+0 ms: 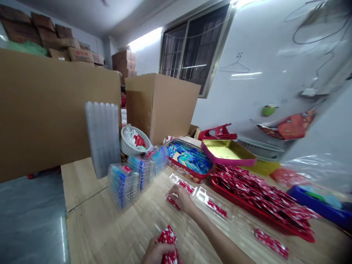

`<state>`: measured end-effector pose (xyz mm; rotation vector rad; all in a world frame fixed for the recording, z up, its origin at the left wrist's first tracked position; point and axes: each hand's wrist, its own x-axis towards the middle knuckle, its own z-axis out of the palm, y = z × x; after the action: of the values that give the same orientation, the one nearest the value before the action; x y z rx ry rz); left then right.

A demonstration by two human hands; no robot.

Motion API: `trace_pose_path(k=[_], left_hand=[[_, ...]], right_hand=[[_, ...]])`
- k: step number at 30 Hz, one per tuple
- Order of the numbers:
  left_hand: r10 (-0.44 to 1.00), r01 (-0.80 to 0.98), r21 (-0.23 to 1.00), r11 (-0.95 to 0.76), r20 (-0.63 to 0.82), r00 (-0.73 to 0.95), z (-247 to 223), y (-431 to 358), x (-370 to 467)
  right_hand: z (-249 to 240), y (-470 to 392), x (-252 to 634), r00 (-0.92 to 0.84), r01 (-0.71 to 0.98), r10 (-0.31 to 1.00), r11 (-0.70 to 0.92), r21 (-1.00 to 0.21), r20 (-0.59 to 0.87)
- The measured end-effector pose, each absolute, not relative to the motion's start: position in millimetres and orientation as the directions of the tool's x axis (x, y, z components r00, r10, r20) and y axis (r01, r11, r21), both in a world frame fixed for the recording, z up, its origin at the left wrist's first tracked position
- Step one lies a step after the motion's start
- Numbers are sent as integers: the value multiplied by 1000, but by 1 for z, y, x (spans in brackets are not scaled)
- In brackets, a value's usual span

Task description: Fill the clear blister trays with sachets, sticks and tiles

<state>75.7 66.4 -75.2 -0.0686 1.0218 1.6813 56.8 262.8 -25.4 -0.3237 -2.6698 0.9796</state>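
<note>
My left hand (157, 251), low in the view, is wrapped round red packets (168, 236) with white spots. Farther forward, my right hand (180, 198) has its fingers closed on another red packet (173, 202) above the wooden table. Just beyond it a red packet (186, 186) lies in a clear plastic tray. More trays to the right hold a red packet (217, 208) and another red packet (271, 242). A red tray (233, 198) is heaped with spotted red packets (255, 190).
Clear boxes (123, 187) with blue contents stand on the table (96, 227) at the left. Behind are a tin (187, 173) of blue packets, a pink-rimmed lid (233, 161), a white basket (129, 148) and large cardboard boxes (170, 106). A blue tray (319, 205) is far right.
</note>
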Motion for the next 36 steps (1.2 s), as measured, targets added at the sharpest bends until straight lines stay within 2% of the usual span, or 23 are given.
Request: trace_pose_path(k=[2, 4, 6, 11, 14, 19, 23, 26, 32, 36], left_hand=[[756, -775, 632, 2, -508, -413, -74, 66, 75], [746, -753, 658, 23, -513, -425, -69, 66, 79], [733, -740, 671, 52, -529, -428, -63, 67, 87], [803, -671, 733, 111, -464, -375, -52, 64, 114], [825, -645, 743, 178, -470, -314, -43, 56, 131], [784, -661, 723, 201, -523, -334, -21, 41, 156], [785, -647, 731, 218, -525, -329, -13, 42, 167], [739, -677, 715, 175, -550, -390, -15, 45, 168], [721, -673, 731, 115, -528, -450, -20, 43, 156], [725, -710, 697, 97, -538, -429, -19, 39, 154]], right_hand=[[-24, 247, 80, -954, 88, 271, 659, -747, 127], [-23, 230, 108, -981, 85, 193, 487, -869, 13], [-25, 214, 138, -981, 133, 177, 321, -938, -79], [-34, 195, 196, -933, 174, 335, 107, -979, -129], [-27, 185, 222, -920, 159, 364, 4, -987, -147], [-12, 165, 259, -898, 145, 402, -108, -983, -177], [-19, 158, 276, -854, 167, 475, -134, -977, -211], [-27, 171, 279, -786, 177, 585, -100, -979, -201], [-38, 238, 268, -526, 203, 845, 15, -979, -96], [-47, 276, 252, -415, 310, 908, 81, -947, -58]])
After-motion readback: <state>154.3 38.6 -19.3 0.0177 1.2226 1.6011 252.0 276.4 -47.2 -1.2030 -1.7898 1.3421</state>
